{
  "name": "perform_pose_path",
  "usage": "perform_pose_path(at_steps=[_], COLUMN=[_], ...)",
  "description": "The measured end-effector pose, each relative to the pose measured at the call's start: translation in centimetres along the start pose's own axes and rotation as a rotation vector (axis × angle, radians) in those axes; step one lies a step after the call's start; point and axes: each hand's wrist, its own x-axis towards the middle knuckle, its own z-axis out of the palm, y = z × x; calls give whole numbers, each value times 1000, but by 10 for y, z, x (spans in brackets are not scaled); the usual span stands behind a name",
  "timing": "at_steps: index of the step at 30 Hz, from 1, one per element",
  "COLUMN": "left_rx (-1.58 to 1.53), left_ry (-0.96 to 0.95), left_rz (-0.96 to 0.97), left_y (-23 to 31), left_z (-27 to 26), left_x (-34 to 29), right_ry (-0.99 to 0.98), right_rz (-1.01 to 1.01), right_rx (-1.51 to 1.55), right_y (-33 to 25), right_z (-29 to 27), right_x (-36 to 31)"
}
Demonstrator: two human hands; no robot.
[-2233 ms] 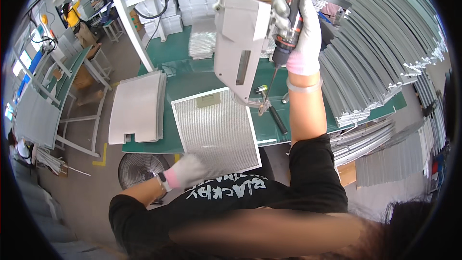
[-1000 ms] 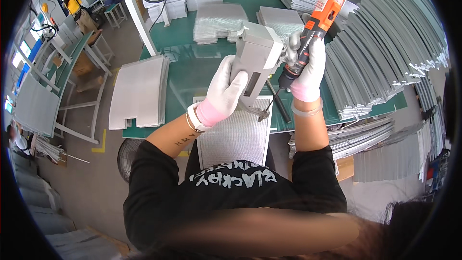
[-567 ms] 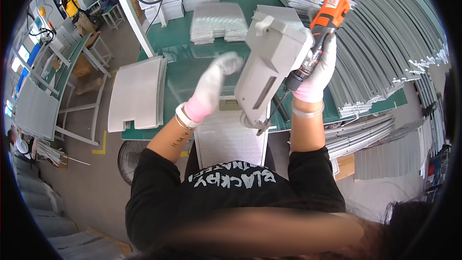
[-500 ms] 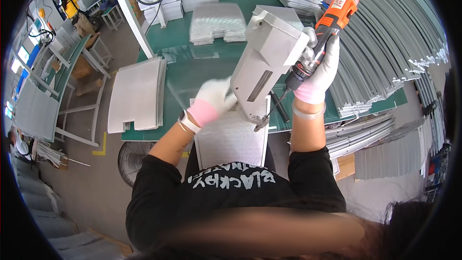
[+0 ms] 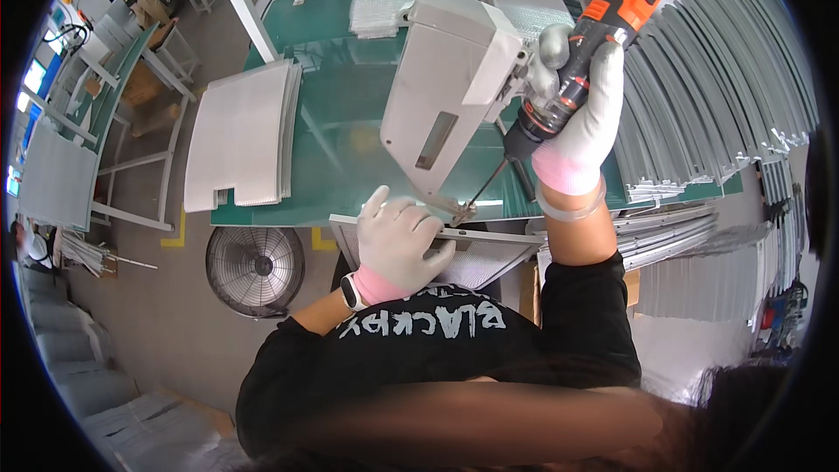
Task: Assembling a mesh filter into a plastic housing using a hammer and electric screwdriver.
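My right hand, in a white glove with a pink cuff, is wrapped round an orange and black power screwdriver. A bulky light-grey screw feeder is joined to it. The long bit slants down to the top edge of a framed mesh panel, which stands tilted against the table's front edge by my body. Whether the tip touches the frame, I cannot tell. My gloved left hand grips that frame left of the bit, its fingers reaching over the edge, forefinger raised. Part of the panel is hidden by my hand and shirt.
Stacked white panels lie on the green table at left, with more mesh stacks at the back. Rows of grey metal strips fill the right side. A floor fan stands below the table's left front.
The framed panel has tipped from lying flattish to standing on edge. My left hand has come down and right onto its frame. The screwdriver and feeder have shifted, the bit now at the frame.
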Motion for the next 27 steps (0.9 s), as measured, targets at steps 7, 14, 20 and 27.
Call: perform_pose_path(at_steps=[7,14,20,27], left_rx=[5,-25,-32,-201], left_ry=[-107,-81,-71,-207], left_rz=[-87,-24,-8,-56], left_y=[4,0,-2,3], left_z=[-5,-2,2,2], left_x=[-10,-14,-12,-11], right_ry=[-47,-35,-60,-153], right_rz=[-43,1,29,300], right_rx=[21,-126,-126,-33], right_y=[11,7,8,21], right_z=[3,17,19,18], right_x=[-8,-11,-10,-32])
